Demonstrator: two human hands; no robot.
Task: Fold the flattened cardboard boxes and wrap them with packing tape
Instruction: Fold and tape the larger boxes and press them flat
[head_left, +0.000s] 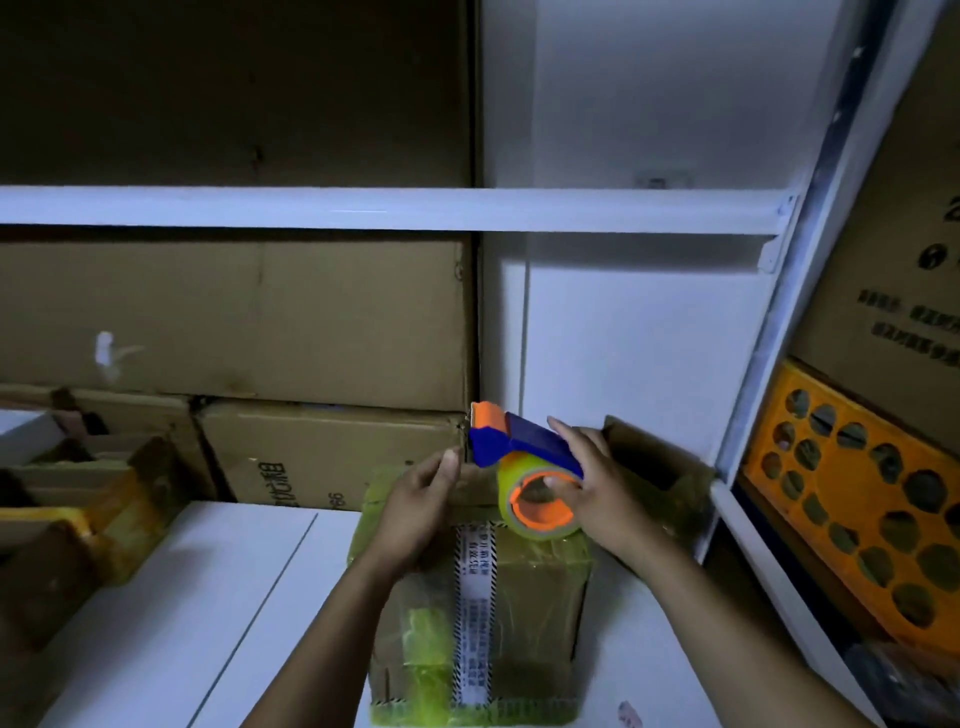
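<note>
A folded cardboard box (524, 608) stands on the white table (197, 597), wrapped in yellowish tape with a printed white strip down its top. My right hand (589, 486) grips a blue and orange tape dispenser (511, 441) holding a clear tape roll (540, 501) just above the box's far edge. My left hand (421, 504) rests on the box's far left part, fingers up near the dispenser's blade end. Whether it pinches tape I cannot tell.
Large cardboard boxes (332, 457) are stacked against the back under a white shelf (389, 208). Taped and flattened cardboard (78, 509) lies at the left. An orange perforated crate (862, 499) leans at the right beside the white shelf upright (769, 332).
</note>
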